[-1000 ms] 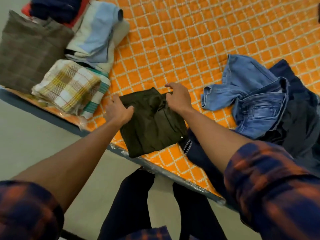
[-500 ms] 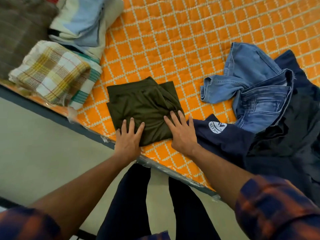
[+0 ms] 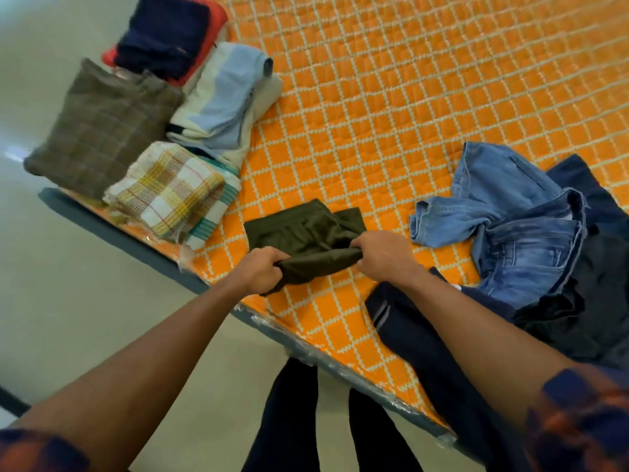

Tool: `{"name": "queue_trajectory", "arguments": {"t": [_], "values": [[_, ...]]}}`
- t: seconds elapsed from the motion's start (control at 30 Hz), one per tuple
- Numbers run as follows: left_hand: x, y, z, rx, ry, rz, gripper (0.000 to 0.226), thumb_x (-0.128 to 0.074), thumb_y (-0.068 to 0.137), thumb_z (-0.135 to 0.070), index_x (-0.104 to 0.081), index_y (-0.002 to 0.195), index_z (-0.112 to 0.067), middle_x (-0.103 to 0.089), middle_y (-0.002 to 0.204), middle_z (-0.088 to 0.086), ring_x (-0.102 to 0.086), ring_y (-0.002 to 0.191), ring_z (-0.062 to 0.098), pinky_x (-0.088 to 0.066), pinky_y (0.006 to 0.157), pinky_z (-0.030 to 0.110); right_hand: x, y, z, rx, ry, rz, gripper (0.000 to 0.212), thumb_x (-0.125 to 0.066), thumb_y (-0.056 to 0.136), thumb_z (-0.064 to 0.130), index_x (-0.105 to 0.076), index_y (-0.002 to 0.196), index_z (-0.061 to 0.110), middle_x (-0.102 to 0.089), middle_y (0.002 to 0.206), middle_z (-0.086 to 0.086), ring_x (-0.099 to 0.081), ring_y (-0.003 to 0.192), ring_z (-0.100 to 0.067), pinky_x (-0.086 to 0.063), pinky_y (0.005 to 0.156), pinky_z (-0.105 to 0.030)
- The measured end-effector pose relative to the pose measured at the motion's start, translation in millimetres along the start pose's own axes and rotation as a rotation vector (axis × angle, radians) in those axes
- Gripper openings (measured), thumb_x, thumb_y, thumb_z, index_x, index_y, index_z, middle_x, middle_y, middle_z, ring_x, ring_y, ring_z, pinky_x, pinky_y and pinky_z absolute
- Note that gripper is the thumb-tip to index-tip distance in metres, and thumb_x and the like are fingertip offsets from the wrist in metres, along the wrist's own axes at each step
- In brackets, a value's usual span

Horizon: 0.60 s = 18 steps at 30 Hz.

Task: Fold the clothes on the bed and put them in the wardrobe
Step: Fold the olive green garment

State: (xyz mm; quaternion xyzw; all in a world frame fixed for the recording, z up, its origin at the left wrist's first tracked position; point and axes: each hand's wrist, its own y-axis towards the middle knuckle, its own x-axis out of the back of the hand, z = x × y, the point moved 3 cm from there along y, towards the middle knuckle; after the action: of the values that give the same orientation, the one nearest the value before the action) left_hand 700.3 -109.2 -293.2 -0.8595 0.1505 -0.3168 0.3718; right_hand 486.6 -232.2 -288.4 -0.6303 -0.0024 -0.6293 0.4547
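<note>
A dark olive garment [image 3: 306,233] lies folded on the orange quilted bed [image 3: 391,107], close to its near edge. My left hand [image 3: 260,272] grips the garment's near left corner. My right hand [image 3: 383,255] grips its near right corner. The near edge of the cloth is raised and bunched between both fists. To the right lies an unfolded heap: light blue jeans [image 3: 510,219] and dark navy clothes [image 3: 595,267], one navy piece [image 3: 418,335] hanging over the bed's edge under my right forearm.
Folded piles stand at the bed's left end: a brown checked piece [image 3: 102,131], a yellow plaid cloth [image 3: 170,192], a pale blue and cream stack [image 3: 224,100], and a navy piece on red [image 3: 166,32]. The floor [image 3: 68,301] lies left of the bed's grey edge [image 3: 136,243].
Both hands lay flat on the olive garment's near part half a second ago. Now they have curled round its near corners and lifted that edge. The view has swung right.
</note>
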Motion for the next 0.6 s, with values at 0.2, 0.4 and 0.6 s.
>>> {"name": "queue_trajectory", "arguments": {"t": [0.2,0.4,0.6], "values": [[82.0,-2.0,-22.0,0.002,-0.211,-0.192,0.032,-0.045,0.084,0.008,-0.066,0.08,-0.016,-0.059,0.07,0.003,-0.056,0.07,0.025,-0.039,0.058,0.029,119.0,43.8,10.8,0.021,0.01,-0.106,0.012,-0.056,0.083,0.018,-0.054,0.083,0.031,-0.054,0.083,0.003,-0.049,0.081,-0.023,-0.035,0.067,-0.031],[153.9,-7.7,-42.3,-0.016,-0.235,-0.355,0.017,-0.052,0.081,0.0,-0.067,0.086,-0.004,-0.067,0.083,0.021,-0.065,0.081,0.032,-0.045,0.063,0.034,200.8,60.6,16.8,-0.043,0.007,-0.195,0.011,-0.06,0.082,0.023,-0.053,0.082,0.032,-0.054,0.082,0.005,-0.051,0.082,-0.024,-0.036,0.066,-0.03],[184.9,-19.6,-68.2,-0.059,-0.028,-0.448,0.014,-0.055,0.087,-0.01,-0.061,0.074,-0.012,-0.06,0.068,0.004,-0.057,0.064,0.019,-0.042,0.057,0.035,226.0,43.1,4.6,-0.071,0.085,-0.136,0.017,-0.063,0.082,0.023,-0.053,0.072,0.032,-0.05,0.067,0.008,-0.051,0.067,-0.022,-0.031,0.054,-0.026]]}}
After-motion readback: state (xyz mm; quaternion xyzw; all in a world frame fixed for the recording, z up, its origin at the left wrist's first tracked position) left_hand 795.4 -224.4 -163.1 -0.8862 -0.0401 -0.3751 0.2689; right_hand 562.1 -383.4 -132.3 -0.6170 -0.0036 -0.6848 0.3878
